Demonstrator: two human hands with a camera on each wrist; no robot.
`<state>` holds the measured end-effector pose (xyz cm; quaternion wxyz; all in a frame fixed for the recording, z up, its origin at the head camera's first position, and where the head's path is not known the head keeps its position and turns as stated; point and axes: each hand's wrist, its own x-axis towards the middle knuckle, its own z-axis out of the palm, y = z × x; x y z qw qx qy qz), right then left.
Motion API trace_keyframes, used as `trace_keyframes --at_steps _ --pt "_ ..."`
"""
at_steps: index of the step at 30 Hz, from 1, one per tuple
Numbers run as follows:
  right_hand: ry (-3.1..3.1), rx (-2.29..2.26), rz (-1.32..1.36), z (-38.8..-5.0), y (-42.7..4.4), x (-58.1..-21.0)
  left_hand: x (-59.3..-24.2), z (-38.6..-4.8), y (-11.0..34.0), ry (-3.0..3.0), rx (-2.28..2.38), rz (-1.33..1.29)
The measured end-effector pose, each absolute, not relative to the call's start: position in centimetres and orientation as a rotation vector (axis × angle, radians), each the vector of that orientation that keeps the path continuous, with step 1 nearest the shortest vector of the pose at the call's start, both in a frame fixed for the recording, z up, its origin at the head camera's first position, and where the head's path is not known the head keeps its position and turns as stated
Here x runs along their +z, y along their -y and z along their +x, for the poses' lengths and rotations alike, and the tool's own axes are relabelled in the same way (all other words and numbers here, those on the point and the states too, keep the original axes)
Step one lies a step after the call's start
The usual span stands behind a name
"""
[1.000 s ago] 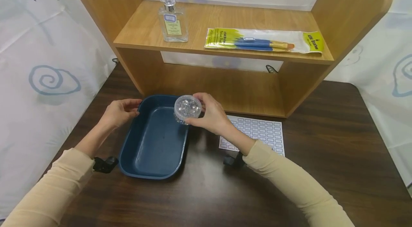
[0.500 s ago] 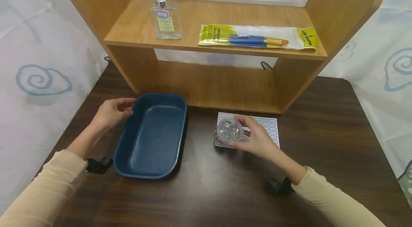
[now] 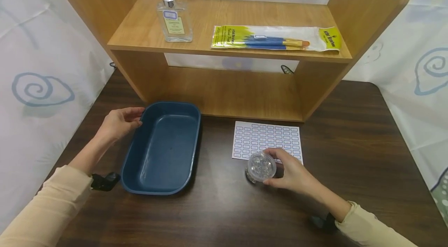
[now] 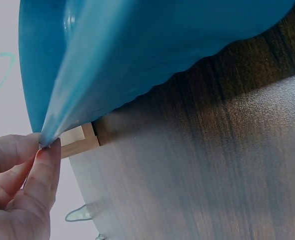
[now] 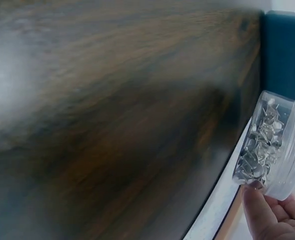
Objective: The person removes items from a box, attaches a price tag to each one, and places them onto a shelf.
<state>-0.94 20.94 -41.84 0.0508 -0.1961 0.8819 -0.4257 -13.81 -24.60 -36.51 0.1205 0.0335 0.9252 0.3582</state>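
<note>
My right hand [image 3: 294,173] grips a small round clear tub of thumbtacks [image 3: 261,166] by its side, thumb and fingers around it. It is low over the dark table, at the front edge of a sheet of small labels [image 3: 267,138]. In the right wrist view, silver tacks show through the wall of the tub [image 5: 260,145]. My left hand [image 3: 117,124] pinches the left rim of a blue plastic basin [image 3: 164,153]. The left wrist view shows thumb and fingertips meeting on the rim of this basin [image 4: 137,50]. Nothing lies inside the basin.
Behind the basin and labels stands a two-tier wooden shelf [image 3: 224,95]. On its upper tier are a glass perfume bottle [image 3: 175,23] at left and a packet of blue-handled paintbrushes [image 3: 276,39] at right. The dark table [image 3: 224,216] extends in front.
My right hand has carried the tub of thumbtacks from above the basin's right rim, rightward across the label sheet and nearer to me. The left hand stays at the rim; the view has shifted slightly.
</note>
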Motion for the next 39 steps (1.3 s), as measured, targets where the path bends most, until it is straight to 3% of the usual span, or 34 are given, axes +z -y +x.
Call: trace_keyframes --at_steps 39 --pt "-2.559 -1.305 -0.722 -0.6 -22.8 -43.0 -36.4 -13.9 24.4 -2.694 1.026 0.058"
